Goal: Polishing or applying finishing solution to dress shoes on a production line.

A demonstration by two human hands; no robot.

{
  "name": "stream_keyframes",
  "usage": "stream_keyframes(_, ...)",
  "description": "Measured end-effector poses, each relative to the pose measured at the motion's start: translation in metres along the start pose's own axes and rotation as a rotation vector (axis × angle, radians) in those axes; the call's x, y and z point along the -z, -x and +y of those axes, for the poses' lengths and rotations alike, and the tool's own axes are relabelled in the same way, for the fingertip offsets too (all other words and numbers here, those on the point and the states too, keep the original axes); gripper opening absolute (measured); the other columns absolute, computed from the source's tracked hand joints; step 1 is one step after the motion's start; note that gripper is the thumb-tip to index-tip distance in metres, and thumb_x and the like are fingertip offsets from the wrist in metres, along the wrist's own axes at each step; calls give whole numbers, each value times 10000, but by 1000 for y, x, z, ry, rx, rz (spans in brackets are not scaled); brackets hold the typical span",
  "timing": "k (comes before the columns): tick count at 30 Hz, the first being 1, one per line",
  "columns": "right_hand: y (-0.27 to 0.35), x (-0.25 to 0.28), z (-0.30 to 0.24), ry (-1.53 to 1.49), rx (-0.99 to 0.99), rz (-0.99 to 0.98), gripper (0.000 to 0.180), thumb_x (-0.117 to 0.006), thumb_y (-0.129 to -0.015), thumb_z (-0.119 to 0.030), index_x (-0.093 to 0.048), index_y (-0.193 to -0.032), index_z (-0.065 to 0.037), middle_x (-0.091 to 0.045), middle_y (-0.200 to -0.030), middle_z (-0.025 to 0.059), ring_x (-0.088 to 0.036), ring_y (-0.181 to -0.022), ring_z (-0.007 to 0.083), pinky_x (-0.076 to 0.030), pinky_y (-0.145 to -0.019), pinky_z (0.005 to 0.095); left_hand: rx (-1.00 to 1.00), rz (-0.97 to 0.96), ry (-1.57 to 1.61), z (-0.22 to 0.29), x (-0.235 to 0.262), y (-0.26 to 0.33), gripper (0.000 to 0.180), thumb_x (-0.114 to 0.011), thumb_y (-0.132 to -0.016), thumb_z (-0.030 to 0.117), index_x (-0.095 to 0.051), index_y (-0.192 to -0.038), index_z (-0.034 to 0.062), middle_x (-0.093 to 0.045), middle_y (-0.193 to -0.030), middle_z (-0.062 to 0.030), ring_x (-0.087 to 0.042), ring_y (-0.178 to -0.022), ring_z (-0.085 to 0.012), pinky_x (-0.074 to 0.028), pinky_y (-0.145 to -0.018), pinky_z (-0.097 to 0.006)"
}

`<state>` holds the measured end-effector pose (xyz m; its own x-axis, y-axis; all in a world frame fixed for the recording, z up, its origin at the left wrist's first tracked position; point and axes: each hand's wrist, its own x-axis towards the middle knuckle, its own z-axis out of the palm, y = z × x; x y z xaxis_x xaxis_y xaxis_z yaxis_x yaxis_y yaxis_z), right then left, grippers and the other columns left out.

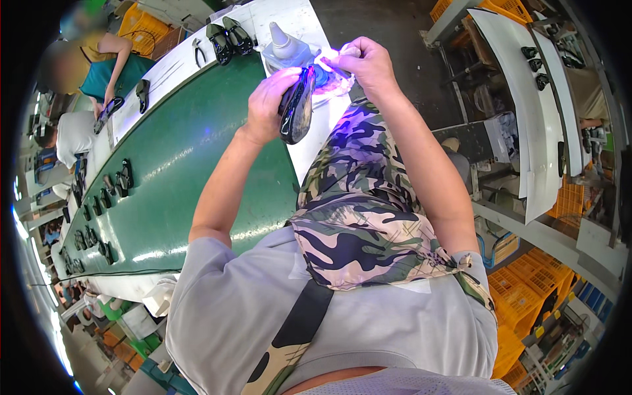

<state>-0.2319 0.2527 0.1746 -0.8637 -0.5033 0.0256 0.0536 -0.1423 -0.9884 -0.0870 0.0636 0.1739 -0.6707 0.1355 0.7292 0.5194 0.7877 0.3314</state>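
Observation:
My left hand (266, 105) grips a glossy black shoe (297, 118), held with its long side toward me over the white table edge (316, 148). Close by, my right hand (372, 66) has its fingers pinched together beside the shoe's far end. Whatever sits in that pinch is washed out by bright violet light, so I cannot make it out. Behind the shoe stands a pale bottle with a cone-shaped nozzle (282, 41), next to a bluish clear container (297, 54). A pair of black shoes (229, 41) rests farther left, with pliers (199, 52) beside them.
A green conveyor belt (197, 158) runs along my left, carrying several dark shoes (123, 178). Across it, another person (115, 62) handles a shoe. To my right are a white-topped bench (510, 99) with more shoes and stacked orange crates (526, 289).

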Motion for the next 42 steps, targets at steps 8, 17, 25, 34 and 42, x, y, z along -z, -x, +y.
stream_keyframes(8, -1, -7, -1, -63, 14, 36, 203, -801, -712, -5, -617, -799, -7, -593, -733, 7, -560, -654, 80, -474, -580, 239, -59, 39, 24, 8, 3, -13, 468, -756, -728, 65, -575, -1149, -28, -665, -1136, -214, -665, -1038, -382, -531, -912, -434)
stream_keyframes(17, 17, -7, -14, -221, -126, -114, 159, -736, -768, 14, -609, -854, -26, -622, -824, 35, -600, -737, 111, -486, -681, 260, 44, -14, 5, 8, -5, -15, 477, -758, -716, 62, -582, -1154, -4, -653, -1120, -194, -655, -1020, -370, -526, -895, -417)
stream_keyframes(25, 27, -3, -39, -13, 30, -160, 164, -751, -767, -18, -604, -838, -33, -618, -808, 23, -591, -738, 95, -483, -670, 250, 166, -111, -7, 2, -11, -6, 529, -761, -684, 44, -578, -1181, 23, -656, -1126, -188, -659, -1014, -364, -537, -891, -417)
stream_keyframes(34, 22, -5, -42, 267, 221, -38, 172, -768, -722, -52, -605, -768, -20, -580, -673, -17, -527, -640, 50, -463, -577, 240, 646, -589, 156, 15, 3, -16, 615, -849, -591, 175, -608, -1133, 18, -694, -942, -137, -679, -826, -293, -548, -796, -366)
stream_keyframes(42, 19, -7, -32, 259, 277, -32, 159, -745, -731, -50, -602, -791, -15, -628, -710, 14, -552, -656, 58, -485, -595, 247, 794, -704, 472, 8, 4, -7, 559, -880, -547, 173, -642, -1023, 3, -660, -826, -15, -584, -735, -107, -508, -724, -283)
